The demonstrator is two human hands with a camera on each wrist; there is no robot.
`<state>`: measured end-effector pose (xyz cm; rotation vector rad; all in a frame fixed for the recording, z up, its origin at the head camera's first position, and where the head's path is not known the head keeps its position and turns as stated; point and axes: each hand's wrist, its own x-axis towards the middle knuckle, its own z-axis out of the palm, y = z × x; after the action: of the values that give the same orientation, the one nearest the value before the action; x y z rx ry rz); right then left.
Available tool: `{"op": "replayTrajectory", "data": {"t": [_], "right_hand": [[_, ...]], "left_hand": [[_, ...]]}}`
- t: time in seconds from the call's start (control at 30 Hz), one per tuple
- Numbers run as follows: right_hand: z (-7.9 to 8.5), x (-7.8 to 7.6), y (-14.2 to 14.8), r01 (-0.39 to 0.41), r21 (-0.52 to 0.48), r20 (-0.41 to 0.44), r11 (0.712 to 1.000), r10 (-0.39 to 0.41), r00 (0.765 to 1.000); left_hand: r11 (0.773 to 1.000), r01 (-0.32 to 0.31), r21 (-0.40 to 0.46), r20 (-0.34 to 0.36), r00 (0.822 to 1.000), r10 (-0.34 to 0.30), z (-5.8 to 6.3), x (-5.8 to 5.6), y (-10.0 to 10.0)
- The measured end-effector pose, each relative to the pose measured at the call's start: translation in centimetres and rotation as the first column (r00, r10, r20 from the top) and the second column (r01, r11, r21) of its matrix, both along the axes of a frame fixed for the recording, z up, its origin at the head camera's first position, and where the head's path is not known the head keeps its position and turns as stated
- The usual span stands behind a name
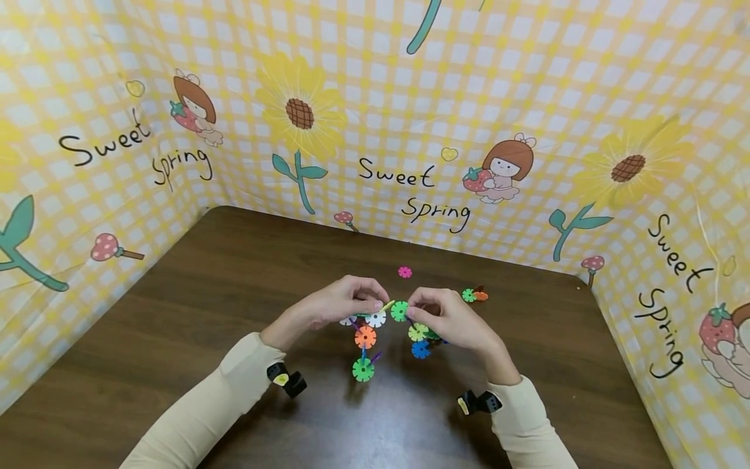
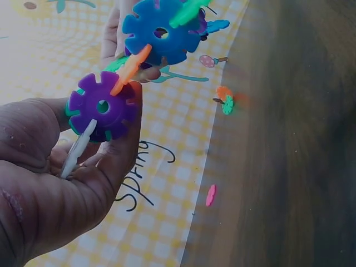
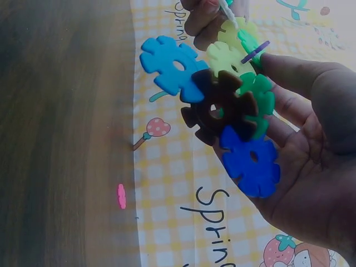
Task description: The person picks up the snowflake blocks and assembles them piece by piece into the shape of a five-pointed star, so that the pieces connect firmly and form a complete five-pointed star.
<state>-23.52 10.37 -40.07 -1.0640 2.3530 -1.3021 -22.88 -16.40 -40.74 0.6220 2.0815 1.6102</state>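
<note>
Notched plastic snowflake discs, linked at their slots, hang between the two hands above the table. My left hand (image 1: 347, 303) pinches the left section, where white (image 1: 375, 318), orange (image 1: 359, 337) and green (image 1: 357, 370) discs show. My right hand (image 1: 450, 318) grips the right section beside a green disc (image 1: 396, 307); below it hangs a blue disc (image 1: 416, 352). In the left wrist view, a purple disc (image 2: 88, 99) lies against the left fingers. Close to the right palm, the right wrist view has a dark brown disc (image 3: 204, 95) and a blue disc (image 3: 243, 167). The exact joint between the hands is partly hidden.
On the brown wooden table (image 1: 281, 260) lies a loose pink disc (image 1: 405, 268), beyond the hands. Farther right is a small cluster of green (image 1: 466, 299) and orange (image 1: 482, 296) discs. Yellow checked cloth (image 1: 375, 130) walls the back and sides.
</note>
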Motion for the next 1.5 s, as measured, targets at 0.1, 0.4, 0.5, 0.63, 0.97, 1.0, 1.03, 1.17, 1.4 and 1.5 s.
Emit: {"op": "replayTrajectory", "data": {"t": [0.1,0.4,0.5,0.63,0.97,1.0,1.03,1.17,1.4,1.5], "right_hand": [[0.1,0.1,0.0,0.028,0.002,0.012,1.0,-0.028,1.0],[0.5,0.2,0.0,0.171,0.012,0.033,0.985,-0.172,0.985],[0.9,0.6,-0.2,0.194,0.017,0.052,0.981,-0.195,0.98],[1.5,0.9,-0.5,0.193,0.034,0.081,0.981,-0.195,0.977],[0.3,0.2,0.1,0.174,-0.008,0.096,0.985,-0.172,0.98],[0.3,0.2,0.1,0.172,-0.013,0.095,0.985,-0.17,0.981],[0.2,0.1,0.1,0.17,-0.016,0.094,0.985,-0.167,0.981],[0.2,0.1,0.2,0.165,-0.02,0.089,0.986,-0.163,0.983],[0.5,0.1,0.0,0.175,-0.013,0.074,0.984,-0.173,0.982],[0.5,0.2,-0.1,0.181,-0.009,0.07,0.983,-0.18,0.981]], "left_hand": [[1.0,0.001,-0.01,-0.008,1.0,-0.001,-0.1,0.0,0.0],[1.0,0.002,-0.022,-0.027,1.0,-0.002,0.2,0.0,0.1],[1.0,0.005,-0.03,-0.028,1.0,-0.006,0.2,0.0,0.0],[0.999,0.01,-0.033,-0.025,1.0,-0.01,0.1,-0.1,0.1],[0.999,0.004,-0.047,-0.021,1.0,-0.005,0.1,-0.2,0.2],[0.999,0.006,-0.046,-0.02,1.0,-0.007,0.1,-0.2,0.3],[0.999,0.007,-0.045,-0.02,1.0,-0.008,0.1,-0.2,0.3],[0.999,0.009,-0.046,-0.016,1.0,-0.009,0.2,-0.2,0.4],[0.998,-0.003,-0.067,-0.026,1.0,0.001,0.2,-0.3,0.5],[0.998,-0.001,-0.062,-0.032,0.999,-0.001,0.1,-0.3,0.6]]}}
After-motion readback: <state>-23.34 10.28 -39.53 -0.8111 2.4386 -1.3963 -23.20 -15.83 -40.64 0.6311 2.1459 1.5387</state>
